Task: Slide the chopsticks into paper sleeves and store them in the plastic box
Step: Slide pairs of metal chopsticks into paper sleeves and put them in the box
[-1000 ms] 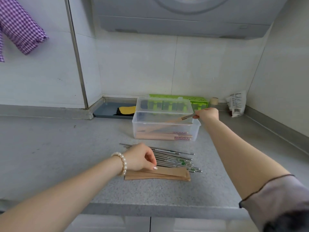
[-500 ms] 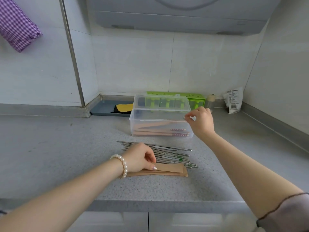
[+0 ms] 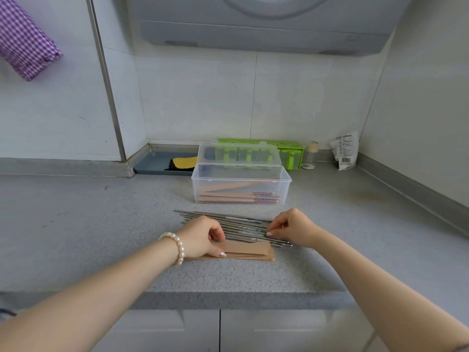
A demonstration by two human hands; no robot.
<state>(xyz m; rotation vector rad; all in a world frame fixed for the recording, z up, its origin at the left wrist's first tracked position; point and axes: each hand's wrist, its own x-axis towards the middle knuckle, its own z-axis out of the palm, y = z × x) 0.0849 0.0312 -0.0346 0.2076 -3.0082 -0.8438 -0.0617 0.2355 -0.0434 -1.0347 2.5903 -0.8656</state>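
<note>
**Both hands down at the sleeves and loose chopsticks, box open beyond**

Nearest the edge of the grey counter (image 3: 76,224), the left hand (image 3: 203,237), with a pearl bracelet (image 3: 176,247) on its wrist, rests on the stack of brown paper sleeves (image 3: 253,252). Its thumb and fingers pinch the left end of the top sleeve, which sits slightly raised and skewed over the others beneath it.

Just to the right of that hand, the right hand (image 3: 291,228) is curled with its fingertips pressed onto the loose metal chopsticks (image 3: 241,224). It appears to pinch one of them near a green band, though the fingers hide the exact grip. The chopsticks lie in a fanned bundle on the counter, running from behind the left hand across under the right one, touching the far edge of the sleeve stack.

Beyond both hands, apart from the bundle, stands the clear plastic box (image 3: 241,196) with its hinged lid (image 3: 239,154) tipped up at the back. Inside lie several sleeved chopsticks (image 3: 236,195), their patterned ends pointing toward the right-hand side.

Farther back, behind the box against the tiled wall, are a green container (image 3: 291,153), a small bottle (image 3: 310,156) and a white packet (image 3: 345,151) further right. Out past the left hand, a blue tray (image 3: 157,163) holds a yellow and black cloth (image 3: 184,162). A purple checked fabric (image 3: 24,44) hangs high on the left
</note>
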